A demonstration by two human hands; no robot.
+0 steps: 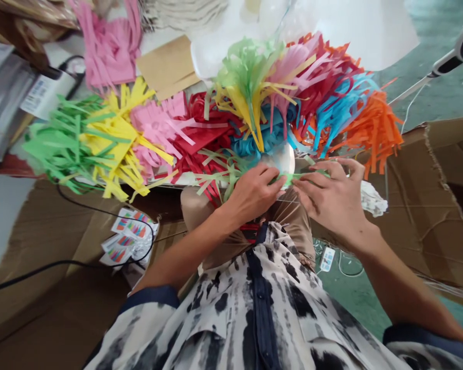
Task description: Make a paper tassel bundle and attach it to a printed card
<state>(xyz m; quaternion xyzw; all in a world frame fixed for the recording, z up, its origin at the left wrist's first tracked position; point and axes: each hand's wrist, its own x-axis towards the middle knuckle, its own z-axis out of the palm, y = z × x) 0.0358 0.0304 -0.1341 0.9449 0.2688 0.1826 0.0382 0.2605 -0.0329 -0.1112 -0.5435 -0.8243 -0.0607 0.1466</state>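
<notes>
My left hand (256, 189) is closed at the table's front edge, its fingers pinched on a light green tissue paper tassel (231, 174) whose cut strips fan out to the left. On the other side, my right hand (330, 190) has its fingers bent around the twisted green middle (289, 179) of the same tassel, partly hidden by the fingers. Just beyond the hands lies a round shiny clear piece (287, 158). Behind it rest finished-looking tassels in green and yellow (250, 87), pink (289, 72), blue (343, 105) and orange (376, 128).
Loose fringed paper in green (67, 141), yellow (119, 144), pink (160, 126) and red (206, 136) lines the table's left front. Pink fringe (113, 51) and brown card (170, 67) lie farther back. Cardboard boxes (435, 195) flank my legs; printed packets (129, 236) and a black cable (73, 262) sit lower left.
</notes>
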